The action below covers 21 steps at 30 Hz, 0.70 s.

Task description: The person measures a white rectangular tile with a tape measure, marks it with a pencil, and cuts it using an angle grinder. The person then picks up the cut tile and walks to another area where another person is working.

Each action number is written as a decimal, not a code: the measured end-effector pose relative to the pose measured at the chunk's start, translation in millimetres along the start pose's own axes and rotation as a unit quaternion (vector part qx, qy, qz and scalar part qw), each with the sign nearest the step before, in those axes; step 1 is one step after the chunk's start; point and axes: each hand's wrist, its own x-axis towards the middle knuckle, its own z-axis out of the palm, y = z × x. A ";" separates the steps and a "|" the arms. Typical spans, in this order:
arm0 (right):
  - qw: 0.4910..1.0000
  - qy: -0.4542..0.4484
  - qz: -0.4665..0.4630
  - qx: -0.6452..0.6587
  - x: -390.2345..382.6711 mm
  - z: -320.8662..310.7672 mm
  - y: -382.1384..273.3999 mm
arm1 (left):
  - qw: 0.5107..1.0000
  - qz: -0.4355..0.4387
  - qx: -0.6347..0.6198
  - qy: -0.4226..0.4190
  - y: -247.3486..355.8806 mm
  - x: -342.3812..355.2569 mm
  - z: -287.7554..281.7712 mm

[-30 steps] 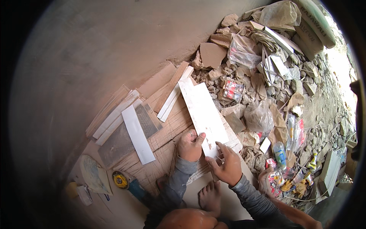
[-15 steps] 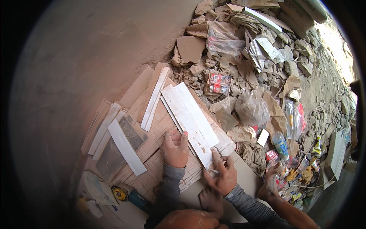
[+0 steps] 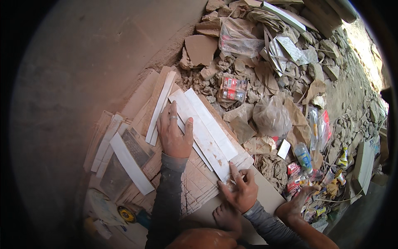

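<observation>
A dusty wall [image 3: 87, 62] fills my far left; then I see a grinder [image 3: 127, 213], the left hand [image 3: 176, 139], fingers spread, its thumb over the stained white strip [image 3: 203, 137] lying above a scored board [image 3: 190, 189], the right hand [image 3: 243, 191] touching the strip's near end, whether clamped I cannot tell, and rubble [image 3: 265, 79]

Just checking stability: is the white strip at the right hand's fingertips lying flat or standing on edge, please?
Flat: the white strip shows its broad face upward, not a narrow edge.

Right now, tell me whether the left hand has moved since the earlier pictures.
Yes: judged against the grinder, the left hand has moved forward, farther from it.
</observation>
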 end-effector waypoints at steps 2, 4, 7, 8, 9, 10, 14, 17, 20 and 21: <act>1.000 0.003 0.007 0.012 0.8 0.9 -1.2 | 1.000 0.006 0.011 -0.009 -6.1 7.8 8.3; 1.000 -0.007 0.019 0.005 1.5 -0.6 -1.3 | 1.000 0.004 0.017 -0.007 -7.5 7.2 12.8; 0.999 -0.018 0.026 0.008 3.9 -5.8 0.4 | 1.000 -0.007 0.014 0.000 -4.1 2.9 15.6; 0.999 -0.027 0.036 0.014 5.0 -7.2 0.7 | 1.000 -0.010 0.012 0.004 -2.7 1.5 15.7; 0.999 -0.026 0.030 0.013 6.0 -7.9 0.8 | 1.000 -0.013 0.011 0.009 -1.5 0.7 16.2; 0.999 -0.030 0.034 0.016 6.8 -8.4 0.5 | 1.000 -0.014 0.010 0.008 -0.7 0.1 16.7; 0.998 -0.041 0.040 0.024 7.9 -9.7 0.1 | 0.999 -0.034 0.003 0.011 0.9 -4.6 19.8; 0.999 -0.040 0.026 0.011 8.2 -10.5 1.6 | 0.999 -0.041 -0.004 0.020 1.6 -8.1 23.1; 0.999 -0.036 0.023 0.009 7.8 -10.0 2.2 | 0.999 -0.043 -0.003 0.022 1.8 -8.9 25.0; 0.999 -0.039 0.030 0.012 7.3 -9.5 1.7 | 0.999 -0.043 -0.002 0.020 1.6 -9.0 25.2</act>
